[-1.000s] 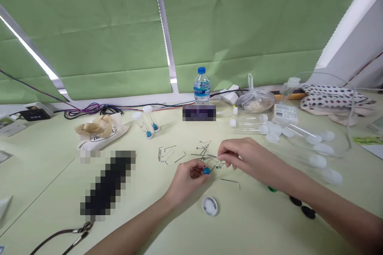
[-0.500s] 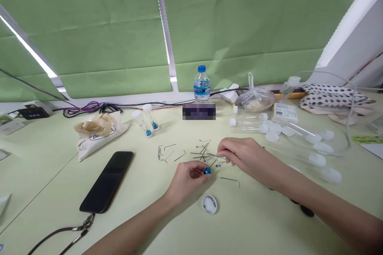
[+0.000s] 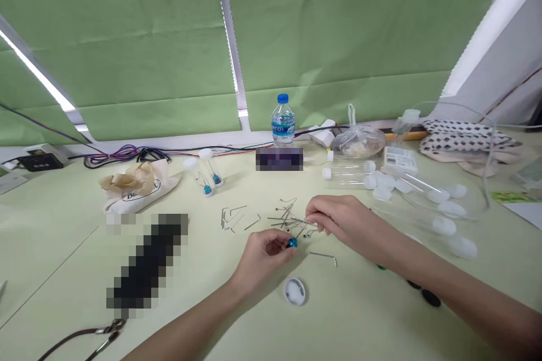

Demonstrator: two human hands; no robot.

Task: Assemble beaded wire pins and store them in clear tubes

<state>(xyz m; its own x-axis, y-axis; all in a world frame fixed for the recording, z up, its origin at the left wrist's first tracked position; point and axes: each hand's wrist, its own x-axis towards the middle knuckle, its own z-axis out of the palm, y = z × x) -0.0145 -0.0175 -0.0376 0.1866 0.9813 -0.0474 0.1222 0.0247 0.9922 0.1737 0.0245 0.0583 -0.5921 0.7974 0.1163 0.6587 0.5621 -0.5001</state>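
Note:
Between the thumb and fingers of my left hand (image 3: 265,254) is a small shiny blue piece (image 3: 292,242), with a thin metal rod rising from it. My right hand (image 3: 334,215) is pinched closed just up and to the right, over a loose pile of thin metal rods and wires (image 3: 288,217); what its fingertips grip is too small to make out. Several L-shaped metal keys (image 3: 231,219) lie left of the pile, and one longer L-shaped key (image 3: 324,255) lies below my right hand. A round white cap (image 3: 294,291) with small bits inside sits nearer me.
Two clear tubes (image 3: 195,172) with blue pieces stand at the left back. A cloth bag (image 3: 144,194) and a blurred dark object (image 3: 148,259) lie left. Behind is a water bottle (image 3: 283,124). Clear tubes (image 3: 349,175) and white caps (image 3: 452,207) spread across the right.
The whole view has shifted slightly. Both hands keep nearly the same pose, with the blue piece still in my left hand.

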